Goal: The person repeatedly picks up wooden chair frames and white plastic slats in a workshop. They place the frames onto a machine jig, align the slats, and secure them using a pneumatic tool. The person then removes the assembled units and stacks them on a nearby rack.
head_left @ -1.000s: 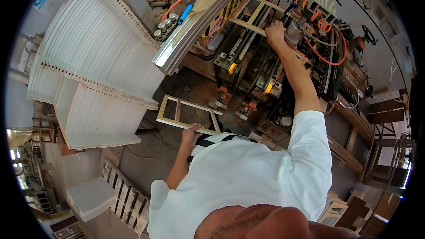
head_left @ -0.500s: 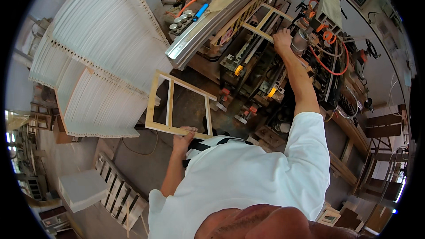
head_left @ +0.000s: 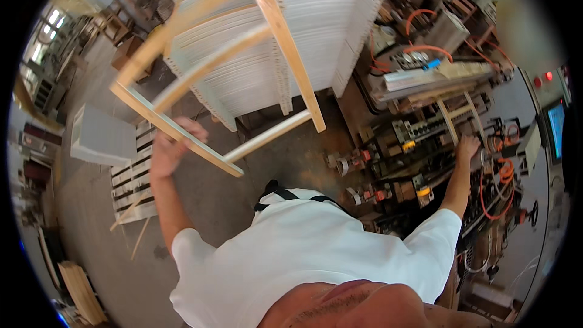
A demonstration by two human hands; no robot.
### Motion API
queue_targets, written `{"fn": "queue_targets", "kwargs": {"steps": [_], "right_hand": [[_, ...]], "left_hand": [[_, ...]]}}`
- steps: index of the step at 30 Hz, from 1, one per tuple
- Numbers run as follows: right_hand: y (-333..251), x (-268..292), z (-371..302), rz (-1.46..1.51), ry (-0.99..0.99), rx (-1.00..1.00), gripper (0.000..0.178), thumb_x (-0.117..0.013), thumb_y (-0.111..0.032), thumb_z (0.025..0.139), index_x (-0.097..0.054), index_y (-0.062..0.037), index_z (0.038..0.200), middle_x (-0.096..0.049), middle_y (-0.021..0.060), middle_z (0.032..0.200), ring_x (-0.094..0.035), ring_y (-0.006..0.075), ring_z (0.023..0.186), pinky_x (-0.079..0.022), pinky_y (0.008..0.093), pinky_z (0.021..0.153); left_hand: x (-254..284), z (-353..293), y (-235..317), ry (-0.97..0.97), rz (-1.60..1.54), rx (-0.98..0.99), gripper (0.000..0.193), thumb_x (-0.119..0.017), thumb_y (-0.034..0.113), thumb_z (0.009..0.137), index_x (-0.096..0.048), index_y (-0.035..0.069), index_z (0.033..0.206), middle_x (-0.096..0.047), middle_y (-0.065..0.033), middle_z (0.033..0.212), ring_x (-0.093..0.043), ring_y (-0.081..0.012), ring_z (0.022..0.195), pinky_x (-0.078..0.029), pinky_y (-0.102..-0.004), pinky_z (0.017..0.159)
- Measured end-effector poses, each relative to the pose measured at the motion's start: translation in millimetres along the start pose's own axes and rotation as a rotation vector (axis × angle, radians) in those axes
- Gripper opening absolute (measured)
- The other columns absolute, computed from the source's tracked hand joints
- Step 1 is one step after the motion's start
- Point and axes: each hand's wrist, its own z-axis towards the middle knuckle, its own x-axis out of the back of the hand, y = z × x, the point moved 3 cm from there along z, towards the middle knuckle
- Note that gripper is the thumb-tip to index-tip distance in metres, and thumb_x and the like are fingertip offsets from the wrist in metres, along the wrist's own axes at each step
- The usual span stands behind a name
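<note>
Up to the left, in front of the white panels, my left hand [head_left: 173, 147] is closed on the near rail of a pale wooden frame [head_left: 285, 48]. This frame is raised and tilted, with crossbars between its long rails. My left fingers are slightly blurred. Away to the right, my right hand [head_left: 466, 146] is closed at the near end of a second wooden frame [head_left: 447, 121], which lies on the machine [head_left: 404, 149]. The fingertips of that hand are partly hidden.
Tall stacks of white panels [head_left: 316, 24] with holed edges stand ahead. A slatted pallet [head_left: 135, 185] and a white block-like stack [head_left: 100, 136] are on the floor at left. Orange hoses [head_left: 506, 170] and a screen [head_left: 555, 129] are at the right.
My left hand has lifted the wooden frame up and to the left from beside my waist. The view has turned left; my right hand stays at the frame on the machine.
</note>
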Motion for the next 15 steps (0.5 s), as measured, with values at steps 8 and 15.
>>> {"fn": "queue_targets", "kwargs": {"steps": [8, 15], "right_hand": [[-30, 95, -45, 0.428, 0.548, -0.012, 0.034, -0.07, -0.025, 0.082, -0.065, 0.0013, 0.103, -0.06, 0.0188, 0.112, -0.058, 0.0349, 0.1, -0.048, 0.0439, 0.084], [-135, 203, -188, 1.126, 0.639, 0.126, 0.021, -0.065, -0.015, 0.087, -0.064, -0.0056, 0.105, -0.061, 0.0113, 0.112, -0.063, 0.0284, 0.087, -0.053, 0.0371, 0.073]], "left_hand": [[174, 114, 37, 0.272, -0.263, -0.281, 0.062, -0.069, 0.026, 0.085, -0.041, -0.004, 0.131, -0.059, -0.0143, 0.118, -0.061, -0.0241, 0.103, -0.053, -0.0339, 0.087], [277, 288, -19, 0.014, -0.213, 0.164, 0.044, -0.056, 0.025, 0.094, -0.05, -0.008, 0.123, -0.064, -0.0128, 0.107, -0.063, -0.0214, 0.089, -0.051, -0.0327, 0.085]]}}
